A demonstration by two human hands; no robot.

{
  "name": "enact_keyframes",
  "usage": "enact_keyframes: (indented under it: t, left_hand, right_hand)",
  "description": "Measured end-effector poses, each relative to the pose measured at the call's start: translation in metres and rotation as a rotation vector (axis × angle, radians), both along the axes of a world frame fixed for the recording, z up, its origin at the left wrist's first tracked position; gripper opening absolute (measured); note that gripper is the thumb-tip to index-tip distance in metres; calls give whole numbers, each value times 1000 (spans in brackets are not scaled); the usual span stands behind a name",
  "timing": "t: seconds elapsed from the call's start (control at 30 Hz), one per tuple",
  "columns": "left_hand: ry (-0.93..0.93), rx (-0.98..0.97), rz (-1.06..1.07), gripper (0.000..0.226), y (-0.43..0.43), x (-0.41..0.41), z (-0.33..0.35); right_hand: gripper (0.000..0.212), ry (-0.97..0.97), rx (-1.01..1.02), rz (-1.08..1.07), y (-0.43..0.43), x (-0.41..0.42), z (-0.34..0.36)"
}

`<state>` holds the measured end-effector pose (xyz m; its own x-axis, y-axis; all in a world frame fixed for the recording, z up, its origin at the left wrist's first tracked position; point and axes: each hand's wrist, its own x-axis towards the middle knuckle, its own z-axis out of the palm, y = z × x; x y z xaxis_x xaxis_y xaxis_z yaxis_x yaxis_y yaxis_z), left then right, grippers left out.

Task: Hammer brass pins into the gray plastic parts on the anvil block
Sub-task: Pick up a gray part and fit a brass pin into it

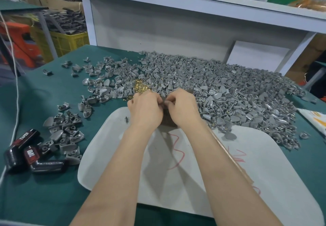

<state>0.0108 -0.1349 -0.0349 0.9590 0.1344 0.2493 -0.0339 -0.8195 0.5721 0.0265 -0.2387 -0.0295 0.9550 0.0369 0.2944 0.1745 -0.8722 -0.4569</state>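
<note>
Now, hands: left hand (146, 110) and right hand (183, 108) meet, fingers curled. The right pinches a small gray part (166, 103); what the left holds is hidden, cannot tell.
Block: anvil block (166, 120) sits directly under the hands, at the tray's 12 o'clock rim.
Stock: brass pins (141, 86) at 11 o'clock of the hands; heap of gray plastic parts (229, 88) from 12 to 3 o'clock.
Handling (judged): part light, stiff, smooth; pinch its flat sides. Pins tiny, likely to roll.
Room: white tray (264, 164) open at 6 o'clock; wooden handle (232, 157) beside the right forearm; heap crowds 3 o'clock.
</note>
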Motion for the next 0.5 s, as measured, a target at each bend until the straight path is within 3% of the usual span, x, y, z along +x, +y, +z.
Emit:
enact_keyframes:
  t: [0.2,0.5]
  left_hand:
    - [4,7,9,9,0,1,-1]
    - [1,-8,6,11,0,1,-2]
  right_hand:
    - [20,30,338,26,-15,-4,-5]
    - [11,-24,201,22,-5,-4,-12]
